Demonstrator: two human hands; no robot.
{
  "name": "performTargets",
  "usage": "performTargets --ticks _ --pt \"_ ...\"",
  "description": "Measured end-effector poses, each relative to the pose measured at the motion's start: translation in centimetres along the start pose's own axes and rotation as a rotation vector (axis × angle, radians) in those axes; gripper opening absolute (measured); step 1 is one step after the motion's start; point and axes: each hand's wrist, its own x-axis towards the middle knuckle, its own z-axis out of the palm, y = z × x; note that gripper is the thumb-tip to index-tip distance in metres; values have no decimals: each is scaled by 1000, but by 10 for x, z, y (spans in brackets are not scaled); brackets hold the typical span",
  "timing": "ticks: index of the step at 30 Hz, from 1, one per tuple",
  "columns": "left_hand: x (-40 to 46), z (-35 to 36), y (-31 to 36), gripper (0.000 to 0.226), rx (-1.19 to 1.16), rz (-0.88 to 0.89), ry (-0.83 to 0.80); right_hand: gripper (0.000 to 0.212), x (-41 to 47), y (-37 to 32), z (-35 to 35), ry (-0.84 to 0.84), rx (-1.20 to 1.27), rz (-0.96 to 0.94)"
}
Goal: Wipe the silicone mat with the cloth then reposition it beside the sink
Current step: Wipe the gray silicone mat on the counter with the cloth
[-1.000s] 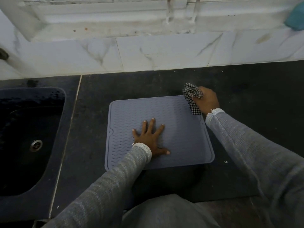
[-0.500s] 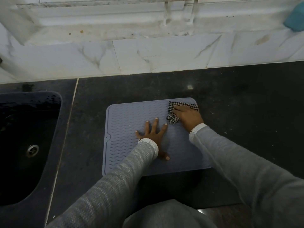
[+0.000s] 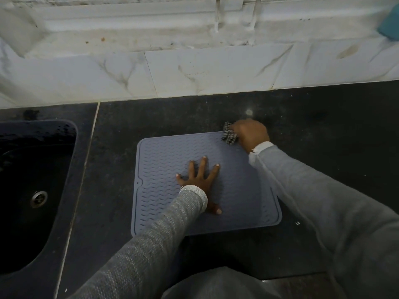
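Observation:
A grey-blue silicone mat (image 3: 164,160) with a wavy ridge pattern lies flat on the black counter, right of the sink. My left hand (image 3: 199,180) presses down on the mat's middle with fingers spread. At the mat's far right corner, my right hand (image 3: 251,133) is closed around a bunched black-and-white checked cloth (image 3: 229,135). The cloth touches the mat's corner; most of it is hidden under my fingers.
A black sink (image 3: 32,190) with a metal drain (image 3: 38,198) is set into the counter at the left. A white marble backsplash (image 3: 216,72) runs along the back. A teal object (image 3: 389,29) sits on the ledge at the top right. Dark counter (image 3: 334,126) extends right.
My right hand swept the cloth from the mat's far right corner inward toward the middle, then back out to that corner. My left hand stayed pressed on the mat.

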Motion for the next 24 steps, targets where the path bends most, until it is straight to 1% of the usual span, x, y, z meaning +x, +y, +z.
performTargets --ticks 2,4,5,6,8,11,13,15,16,18,19,20,22,24 --pt "1 0 -1 136 6 -1 -3 32 7 -17 10 -111 -51 -76" --pt "1 0 -1 137 6 -2 -8 45 5 -14 24 -231 -132 -137" --pt "2 0 -1 137 8 -2 -8 50 0 -6 29 -255 -146 -165" --pt "2 0 -1 137 8 -3 -5 51 -5 4 31 -244 -138 -177" --pt "1 0 -1 137 8 -3 -1 48 -14 22 29 -197 -118 -139" --pt "-2 -2 -1 136 5 4 7 32 -7 31 13 -204 -232 -55" --pt "-5 -3 0 135 5 3 8 24 1 26 -1 -179 -199 15" --pt "-5 -4 1 135 9 -4 14 26 6 14 -3 -57 -91 -46" --pt "-5 -4 1 135 13 -6 14 33 7 5 1 -40 -58 -103" --pt "-4 -4 1 135 18 -5 9 49 6 -13 13 -161 -79 -204" --pt "-3 -3 0 135 17 -6 10 53 5 -16 21 -240 -130 -233" --pt "-3 -2 0 136 19 -6 13 55 3 -13 28 -277 -160 -243" --pt "-2 -1 -1 137 22 -8 16 54 -3 7 33 -295 -130 -217" --pt "-2 -1 -2 137 17 -1 16 49 -10 29 32 -261 -97 -201"
